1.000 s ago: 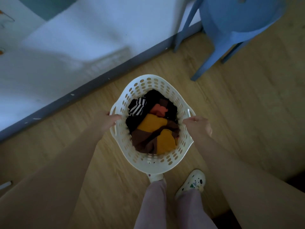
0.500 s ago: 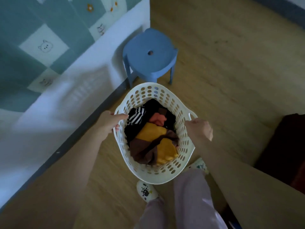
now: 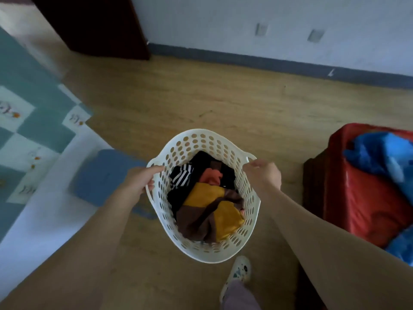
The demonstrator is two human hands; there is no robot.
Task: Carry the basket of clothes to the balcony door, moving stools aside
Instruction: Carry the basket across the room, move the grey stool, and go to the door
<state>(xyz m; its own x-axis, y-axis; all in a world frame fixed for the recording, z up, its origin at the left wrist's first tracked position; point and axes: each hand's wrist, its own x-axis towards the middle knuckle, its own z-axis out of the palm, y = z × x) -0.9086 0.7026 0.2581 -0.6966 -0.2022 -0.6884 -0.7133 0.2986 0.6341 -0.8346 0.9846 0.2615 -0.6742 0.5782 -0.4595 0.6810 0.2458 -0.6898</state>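
Note:
A white perforated laundry basket (image 3: 196, 139) hangs above the wooden floor in the middle of the view. It holds clothes (image 3: 207, 198) in mustard, brown, black, striped and coral. My left hand (image 3: 139, 181) is closed on the basket's left handle. My right hand (image 3: 264, 174) is closed on the right handle. A blue stool (image 3: 105, 177) stands low at the left, beside the bed and partly behind my left forearm.
A bed with a teal and white checked cover (image 3: 33, 139) fills the left side. A dark wooden door or cabinet (image 3: 93, 25) stands at the back left. A red surface with blue bags (image 3: 371, 182) sits at the right. A grey wall with dark skirting (image 3: 268, 63) runs across the back.
The view has swung right while I carry the basket. The blue stool has gone from ahead of the basket to its left. The back wall and red surface have come into view.

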